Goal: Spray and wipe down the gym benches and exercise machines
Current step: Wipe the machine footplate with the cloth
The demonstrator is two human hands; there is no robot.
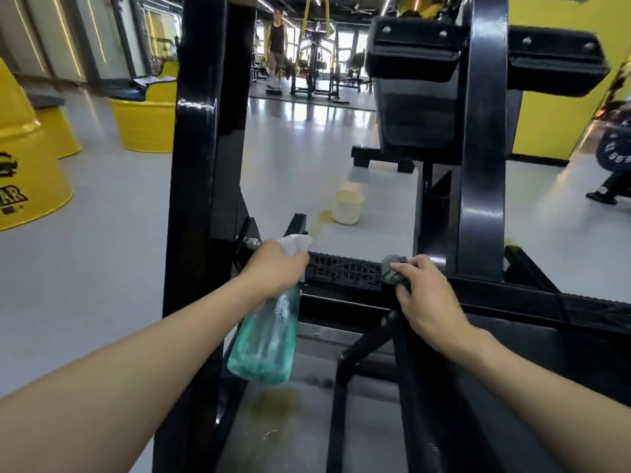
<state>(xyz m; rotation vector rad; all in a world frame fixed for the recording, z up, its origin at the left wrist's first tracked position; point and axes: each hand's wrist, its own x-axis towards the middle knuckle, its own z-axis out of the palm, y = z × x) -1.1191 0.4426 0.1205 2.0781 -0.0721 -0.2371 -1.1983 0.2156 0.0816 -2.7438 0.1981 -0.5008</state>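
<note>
Spray bottle (264, 343), liquid inside, in left fingers' (297, 260) grip; cloth (392, 273) in right fingers' (406, 268) grip.

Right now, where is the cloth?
Head view, right of centre: the cloth is bunched in the right hand at the ribbed plate's right end, right of the spray bottle.

Left hand (276, 268) grips spray bottle (264, 336); right hand (426, 298) cloth (394, 273).

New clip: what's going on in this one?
Someone is cleaning a black exercise machine in a gym. The left hand grips a green spray bottle close to the textured footplate. The right hand holds a grey cloth against that footplate's right end. A cream bucket stands on the floor beyond.
</note>
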